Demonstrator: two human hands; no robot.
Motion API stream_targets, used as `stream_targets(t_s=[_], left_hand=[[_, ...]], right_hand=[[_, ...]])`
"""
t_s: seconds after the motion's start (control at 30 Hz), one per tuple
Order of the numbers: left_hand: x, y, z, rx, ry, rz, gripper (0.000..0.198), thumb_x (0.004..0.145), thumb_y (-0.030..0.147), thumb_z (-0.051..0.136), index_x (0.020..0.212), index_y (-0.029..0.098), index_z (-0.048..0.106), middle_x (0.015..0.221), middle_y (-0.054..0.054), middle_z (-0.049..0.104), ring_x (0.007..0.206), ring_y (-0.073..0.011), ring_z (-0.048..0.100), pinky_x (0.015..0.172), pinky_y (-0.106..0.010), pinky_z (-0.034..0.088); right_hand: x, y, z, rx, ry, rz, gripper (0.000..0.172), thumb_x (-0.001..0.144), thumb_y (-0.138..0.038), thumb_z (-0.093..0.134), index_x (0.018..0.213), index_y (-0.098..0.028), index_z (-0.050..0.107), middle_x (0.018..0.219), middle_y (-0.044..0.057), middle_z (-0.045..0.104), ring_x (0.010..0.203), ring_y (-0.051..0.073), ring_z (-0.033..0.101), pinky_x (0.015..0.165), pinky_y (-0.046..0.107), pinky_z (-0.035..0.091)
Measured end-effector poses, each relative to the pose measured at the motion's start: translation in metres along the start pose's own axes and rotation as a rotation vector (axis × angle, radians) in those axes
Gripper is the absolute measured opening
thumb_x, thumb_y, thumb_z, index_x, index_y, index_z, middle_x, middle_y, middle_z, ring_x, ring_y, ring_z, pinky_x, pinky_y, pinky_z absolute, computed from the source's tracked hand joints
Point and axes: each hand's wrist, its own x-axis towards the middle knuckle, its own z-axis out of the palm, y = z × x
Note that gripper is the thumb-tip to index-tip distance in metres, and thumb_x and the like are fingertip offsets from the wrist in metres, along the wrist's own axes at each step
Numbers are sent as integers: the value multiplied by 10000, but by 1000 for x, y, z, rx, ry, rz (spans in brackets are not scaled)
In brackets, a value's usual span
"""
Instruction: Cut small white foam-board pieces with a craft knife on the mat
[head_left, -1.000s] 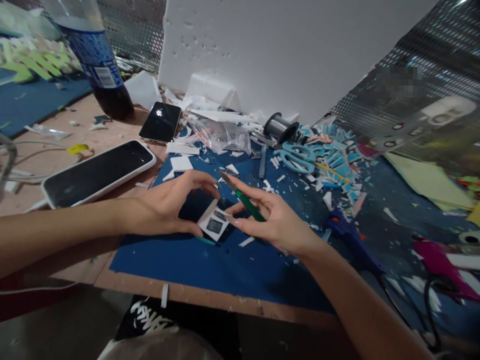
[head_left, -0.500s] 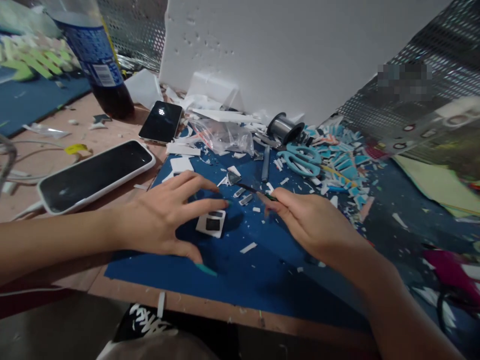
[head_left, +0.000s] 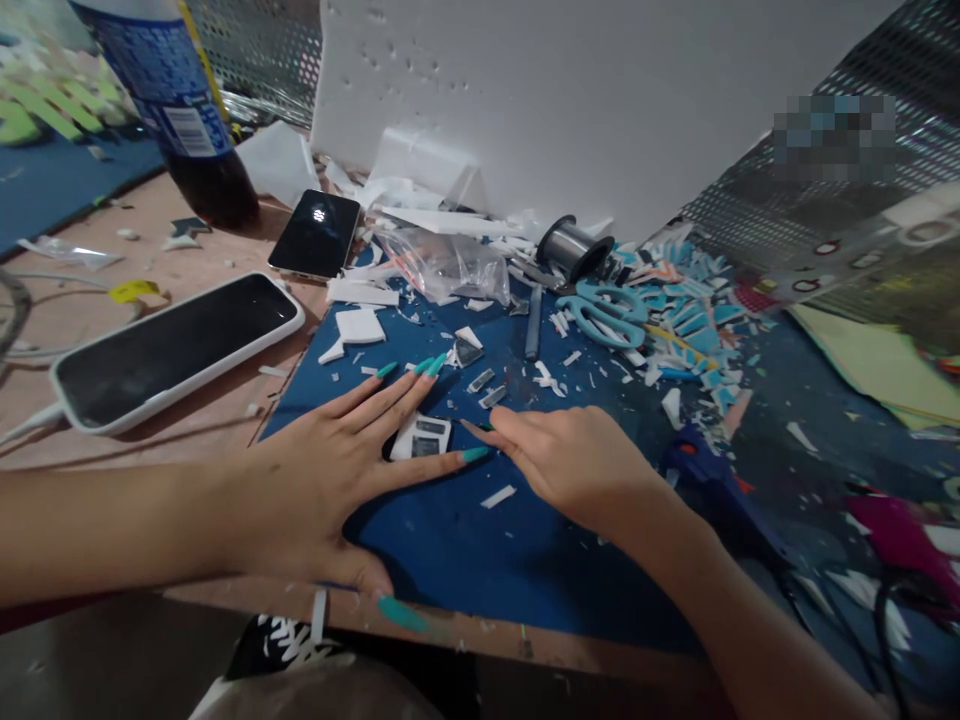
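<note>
On the blue mat (head_left: pixel 442 540) my left hand (head_left: pixel 345 465) lies flat with its fingers spread, pressing around a small white piece (head_left: pixel 401 442) with dark rectangular insets. Part of that piece is under the hand. Closed on a craft knife (head_left: pixel 474 430), my right hand (head_left: pixel 585 465) is just right of the white piece. The knife's thin tip points left toward the piece's upper right edge; my fingers hide most of the handle. Two small grey-and-white strips (head_left: pixel 487 388) lie beyond the right hand, near a dark grey scrap (head_left: pixel 468 350).
Blue-handled scissors (head_left: pixel 609 315), a spool (head_left: pixel 574 248) and a heap of blue-white scraps (head_left: pixel 690 310) lie behind. Left are two phones (head_left: pixel 180 350) and a drink bottle (head_left: pixel 187 130). A glue gun (head_left: pixel 720 490) with a cord lies beside my right forearm. A white board (head_left: pixel 555 110) stands at the back.
My left hand has come down flat and spread over the white piece. My right hand has moved left and slightly nearer, bringing the knife tip beside the piece.
</note>
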Motion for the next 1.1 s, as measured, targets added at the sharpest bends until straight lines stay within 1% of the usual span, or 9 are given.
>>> stream_targets(t_s=[0.1,0.23,0.4,0.6,0.73,0.83,0.93,1.1], left_hand=[[-1,-1,-1,-11,-10,3,886,729,758,410,1453,347,107,1536,-92,-123,1390,-430,70,1079,-596,154],[-1,-3,-3,-36,-22,21,869,737,744,425,1450,356,117,1539,-88,-103,1392,-418,88,1084,-585,155],[-1,-4,-3,-60,-20,18,853,733,741,438,1444,359,163,1550,-60,-53,1399,-400,82,1097,-570,150],[-1,-4,-2,-70,-31,15,884,712,751,455,1445,358,157,1538,-82,-106,1392,-417,86,1088,-591,143],[0,-4,-2,-69,-36,13,891,711,752,455,1447,364,135,1532,-85,-127,1391,-419,86,1090,-594,133],[0,-5,-4,-66,-51,15,884,718,747,452,1447,367,128,1528,-93,-138,1386,-432,84,1078,-611,147],[0,-4,-5,-60,-59,11,878,719,747,451,1446,364,140,1530,-95,-129,1384,-438,80,1074,-620,151],[-1,-4,-4,-62,-42,6,885,700,753,471,1440,373,169,1538,-78,-105,1389,-428,80,1081,-608,158]], right_hand=[[3,-1,1,0,-33,-8,200,937,-271,376,907,-195,559,712,9,693,495,131,537,464,257,115],[4,0,2,4,-47,-9,214,941,-282,371,885,-192,557,705,9,691,488,131,534,462,260,114],[4,0,2,-6,-56,-14,184,929,-271,400,877,-195,559,689,6,690,474,127,527,460,265,112],[4,-3,0,-19,-60,-14,224,946,-303,361,893,-207,556,689,6,692,480,145,547,453,269,105],[4,-4,-7,-32,-97,-19,216,942,-281,367,895,-201,562,653,17,677,460,148,544,447,269,109],[6,-5,-15,-49,-113,-23,223,942,-265,369,915,-196,579,639,29,674,481,164,572,440,270,127],[7,-6,-23,-88,-109,-35,241,944,-266,368,920,-189,595,620,42,669,501,180,594,431,270,140],[10,-9,-31,-145,-89,-59,218,922,-241,404,857,-186,605,560,40,634,480,175,589,427,274,137]])
